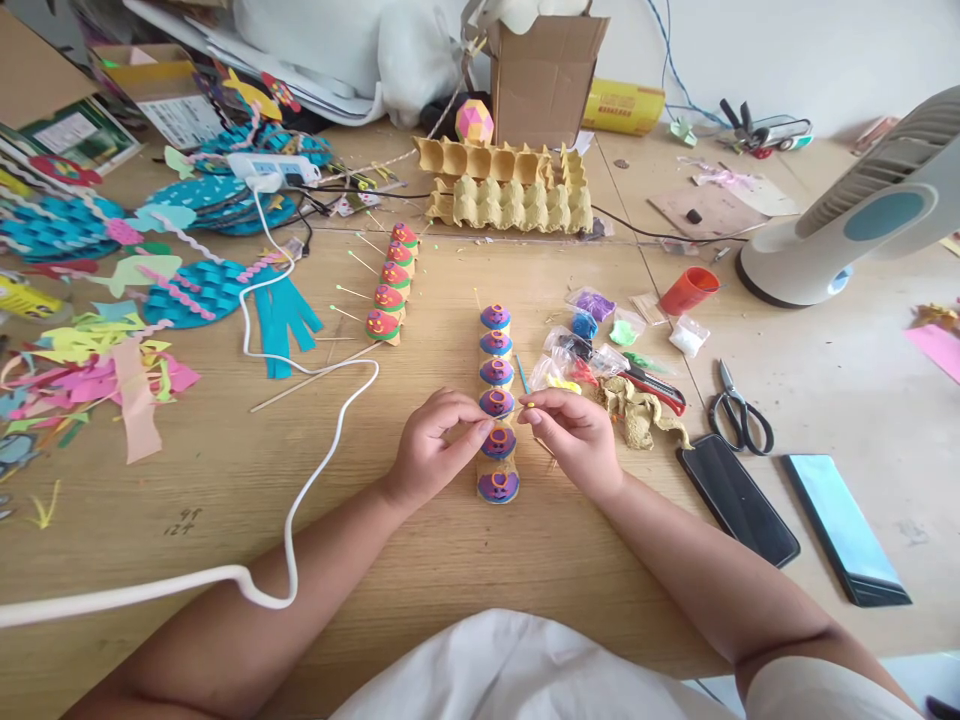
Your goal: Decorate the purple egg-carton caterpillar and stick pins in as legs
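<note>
Between the left hand (pixel 435 445) and the right hand (pixel 574 440) stands the purple-topped egg-carton row (pixel 496 400), filling the gap. Left of the left hand the wooden table (pixel 225 460) lies bare up to the white cable (pixel 330 430), which loops across that side. Beyond the left hand a thin wooden stick (pixel 315 378) and the red-topped carton row (pixel 391 285) block the way. Just right of the right hand crowd clay bags (pixel 585 350), torn carton scraps (pixel 637 410) and a red utility knife (pixel 656 385); farther right lie scissors (pixel 739 410) and two phones (pixel 739 500). Nearer than both hands the table is open.
</note>
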`<state>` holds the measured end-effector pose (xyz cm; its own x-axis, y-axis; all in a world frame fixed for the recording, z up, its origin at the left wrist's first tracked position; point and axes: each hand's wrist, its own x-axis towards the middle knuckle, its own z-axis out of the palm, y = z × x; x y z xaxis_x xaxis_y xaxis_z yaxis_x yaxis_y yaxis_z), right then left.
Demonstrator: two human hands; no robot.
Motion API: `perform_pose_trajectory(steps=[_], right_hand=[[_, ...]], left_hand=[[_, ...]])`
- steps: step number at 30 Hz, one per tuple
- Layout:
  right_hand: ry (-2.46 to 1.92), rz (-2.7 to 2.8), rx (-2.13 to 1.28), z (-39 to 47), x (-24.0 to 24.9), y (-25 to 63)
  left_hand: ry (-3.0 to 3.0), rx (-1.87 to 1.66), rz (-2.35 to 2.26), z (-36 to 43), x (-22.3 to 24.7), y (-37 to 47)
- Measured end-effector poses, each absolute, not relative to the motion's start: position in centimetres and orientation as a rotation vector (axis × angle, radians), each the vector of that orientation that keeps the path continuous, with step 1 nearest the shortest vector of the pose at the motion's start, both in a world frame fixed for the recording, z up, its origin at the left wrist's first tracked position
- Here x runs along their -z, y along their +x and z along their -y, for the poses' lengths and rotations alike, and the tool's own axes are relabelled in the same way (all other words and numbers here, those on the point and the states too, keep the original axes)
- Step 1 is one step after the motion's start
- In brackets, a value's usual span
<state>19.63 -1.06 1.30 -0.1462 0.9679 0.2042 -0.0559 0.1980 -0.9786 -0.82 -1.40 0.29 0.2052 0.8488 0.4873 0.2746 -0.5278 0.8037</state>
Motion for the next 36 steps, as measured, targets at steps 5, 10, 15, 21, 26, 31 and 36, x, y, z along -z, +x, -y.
perform_pose_trajectory(steps=[5,10,15,21,26,31,36], right_hand=[[-0.941,1.303,-1.280,0.84,-1.39,19.73],[-0.921,1.240,-1.324,0.73,-1.35,19.56],[-0.925,1.230,-1.348,0.68,-1.15,19.75],[-0.920,1.218,-1.394,0.49,-1.02,19.78],[-0.947,1.190,-1.378,0.59,-1.33,19.45],[-0.954,1.190,-1.388,0.63,-1.17,19.57],[-0.861,1.167,-1.482,0.30,-0.69,19.85]], left_hand=[[1.959,-1.329,-1.043,1.31,-0.14,-0.92],[1.966,-1.338,-1.057,1.25,-0.11,-0.89],[1.959,-1.346,-1.070,1.31,-0.09,-0.82],[1.940,-1.334,-1.074,1.30,-0.03,-0.77],[1.951,-1.317,-1.050,1.45,0.04,-0.84],[1.935,-1.294,-1.046,1.58,0.12,-0.80],[1.827,-1.274,-1.061,1.56,0.05,-0.82]])
